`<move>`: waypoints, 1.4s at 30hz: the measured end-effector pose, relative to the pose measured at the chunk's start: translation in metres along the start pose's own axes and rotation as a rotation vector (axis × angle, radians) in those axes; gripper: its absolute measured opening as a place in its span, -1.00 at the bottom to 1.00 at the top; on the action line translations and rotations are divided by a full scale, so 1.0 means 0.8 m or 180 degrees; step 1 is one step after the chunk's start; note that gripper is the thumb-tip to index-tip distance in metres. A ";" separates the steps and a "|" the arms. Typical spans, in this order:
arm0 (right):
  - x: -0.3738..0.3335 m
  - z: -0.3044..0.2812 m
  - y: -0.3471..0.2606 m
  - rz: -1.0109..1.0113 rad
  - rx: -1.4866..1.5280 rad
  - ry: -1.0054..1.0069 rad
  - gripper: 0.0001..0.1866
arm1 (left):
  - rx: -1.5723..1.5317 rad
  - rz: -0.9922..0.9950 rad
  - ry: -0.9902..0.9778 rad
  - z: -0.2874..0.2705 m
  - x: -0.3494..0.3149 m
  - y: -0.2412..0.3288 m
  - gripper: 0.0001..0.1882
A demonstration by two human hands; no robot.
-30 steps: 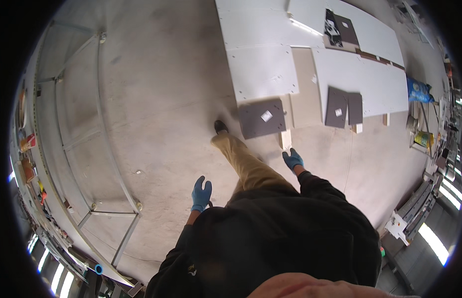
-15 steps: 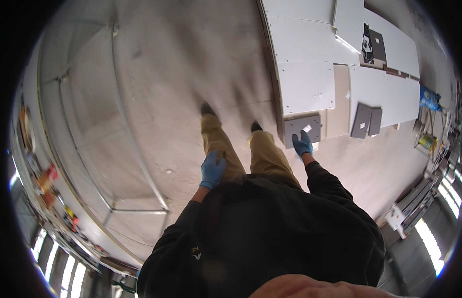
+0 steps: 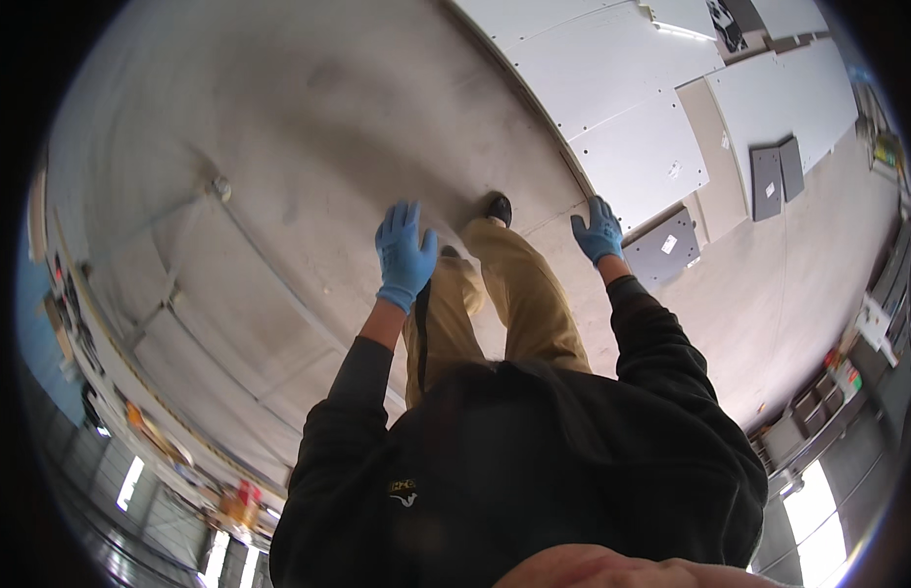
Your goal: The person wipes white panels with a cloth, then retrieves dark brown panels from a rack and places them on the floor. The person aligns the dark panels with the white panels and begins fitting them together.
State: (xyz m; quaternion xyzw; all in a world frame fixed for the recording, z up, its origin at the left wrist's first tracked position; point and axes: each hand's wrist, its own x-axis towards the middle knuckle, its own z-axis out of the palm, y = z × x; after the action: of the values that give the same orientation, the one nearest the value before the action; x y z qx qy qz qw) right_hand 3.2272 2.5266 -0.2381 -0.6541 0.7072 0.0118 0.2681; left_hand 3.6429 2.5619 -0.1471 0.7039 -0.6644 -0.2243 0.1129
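My left hand [image 3: 405, 257], in a blue glove, is raised in front of my left leg over the floor. Its fingers are stretched out and nothing is in them. My right hand [image 3: 599, 233], gloved alike, hangs beside the edge of the white panels [image 3: 642, 157], its fingers extended and holding nothing. Close to that hand lies a grey rectangular board [image 3: 663, 247] with a white label. Farther right, two smaller grey boards [image 3: 766, 183] rest near the border of the white panels.
A metal frame [image 3: 269, 265] of thin bars stands on the floor to the left. Beyond it runs a long bench edge [image 3: 118, 348] with assorted items. Shelving with bins [image 3: 803, 416] is at the lower right. Bare concrete floor [image 3: 328, 127] stretches ahead of my feet.
My right hand has come off the grey board. My left hand has risen from my thigh and moved forward. The view has turned, so the panels now slant, and my feet have stepped.
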 end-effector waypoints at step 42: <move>0.295 0.286 0.049 0.0513 -0.1375 0.3065 -0.26 | 0.0061 0.4158 0.1384 0.401 0.698 -0.097 -0.22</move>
State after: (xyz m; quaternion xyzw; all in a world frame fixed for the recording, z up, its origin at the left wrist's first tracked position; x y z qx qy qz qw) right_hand 3.2738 2.3996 -0.5400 -0.5693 0.7797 -0.1237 -0.2293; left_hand 3.5708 2.0632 -0.5556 0.1890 -0.9167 0.0420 0.3495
